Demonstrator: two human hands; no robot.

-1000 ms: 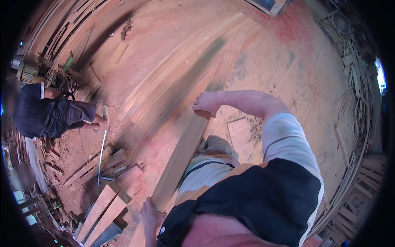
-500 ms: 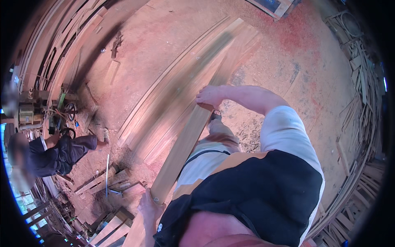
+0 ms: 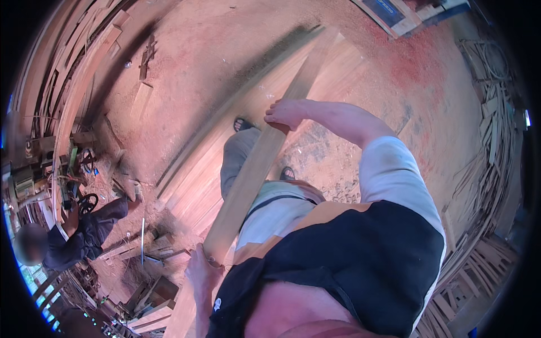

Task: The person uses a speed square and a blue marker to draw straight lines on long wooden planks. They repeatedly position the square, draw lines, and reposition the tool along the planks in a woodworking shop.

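Note:
Both my hands hold a long wooden plank (image 3: 242, 194) that runs slantwise in front of my body, from lower left to upper right. My right hand (image 3: 285, 114) wraps over its far stretch, with the fingers bent round the edge. Closer to my body, my left hand (image 3: 204, 270) grips the left edge; part of its fingers is hidden behind the wood. Beneath the plank, several wide boards (image 3: 194, 194) lie side by side on the floor. One of my sandalled feet (image 3: 242, 124) is on or just above these boards.
A seated person (image 3: 84, 231) in dark clothes is at the left. Long timbers (image 3: 93, 73) line the upper left, and scrap strips (image 3: 493, 129) pile along the right wall. Offcuts (image 3: 149, 253) lie at lower left. A framed wooden piece (image 3: 403, 17) stands at the top right.
My leg has come forward on the left of the plank, over the boards. The plank stays in both hands. The view has shifted, with the seated person now lower and further left.

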